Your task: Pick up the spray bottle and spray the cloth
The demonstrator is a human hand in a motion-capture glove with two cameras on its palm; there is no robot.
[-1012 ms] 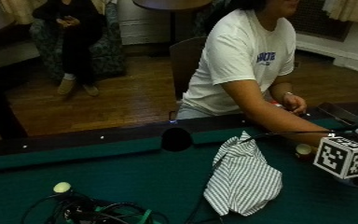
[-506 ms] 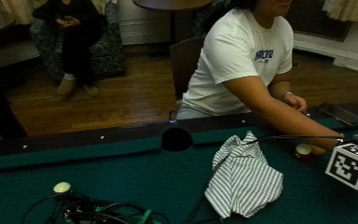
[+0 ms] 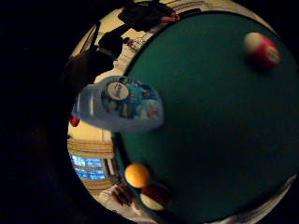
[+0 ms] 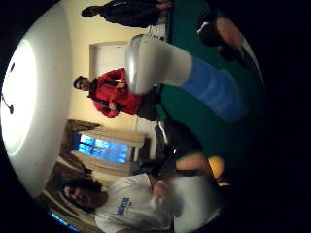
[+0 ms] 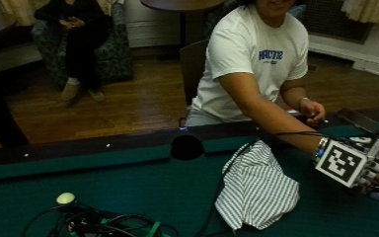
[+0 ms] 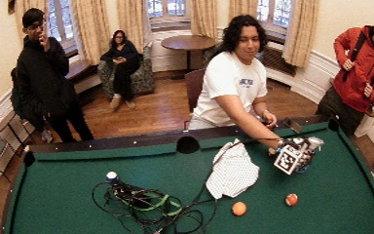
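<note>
- Hazard: we judge that the blue plastic spray bottle with a pale grey trigger head [image 6: 309, 149] could tip or slide off the felt if the black-gloved right hand [image 5: 377, 170] lifts before its grasp is settled; in the wide outside view the bottle's head shows just past the hand, at about 1 o'clock from it.
- Hazard: we also judge that a spray could miss. The crumpled white-and-green striped cloth [image 5: 258, 186] lies at 9 o'clock from the hand, close but apart, so the nozzle would have to be turned toward it first.
- Fingers: in the outside view we see them curled at the bottle's place, but whether they close round it or only touch it we cannot tell.
- Palm views: the bottle's grey head and blue body fill much of the thumb-side view, so it is close to the palm, not surely held.
- Setting: the green felt pool table [image 6: 77, 195] carries an orange ball [image 6: 239, 208] and a red-and-white ball [image 6: 291, 199] at 6 o'clock from the cloth.
</note>
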